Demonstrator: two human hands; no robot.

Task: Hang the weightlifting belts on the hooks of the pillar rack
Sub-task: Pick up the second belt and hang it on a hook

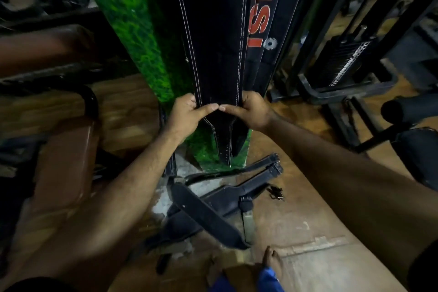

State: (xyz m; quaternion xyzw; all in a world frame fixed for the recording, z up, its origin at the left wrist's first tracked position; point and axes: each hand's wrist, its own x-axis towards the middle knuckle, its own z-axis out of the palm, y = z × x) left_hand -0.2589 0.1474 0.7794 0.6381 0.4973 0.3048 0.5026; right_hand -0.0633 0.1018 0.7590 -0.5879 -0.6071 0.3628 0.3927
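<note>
Both hands, the left hand [183,114] and the right hand [250,110], pinch the black stitched belt [213,42] hanging against the green pillar [132,31]. It looks thick, stiff and heavy; better to grip its wide part.

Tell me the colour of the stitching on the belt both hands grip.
White, on the black belt; head view.
</note>
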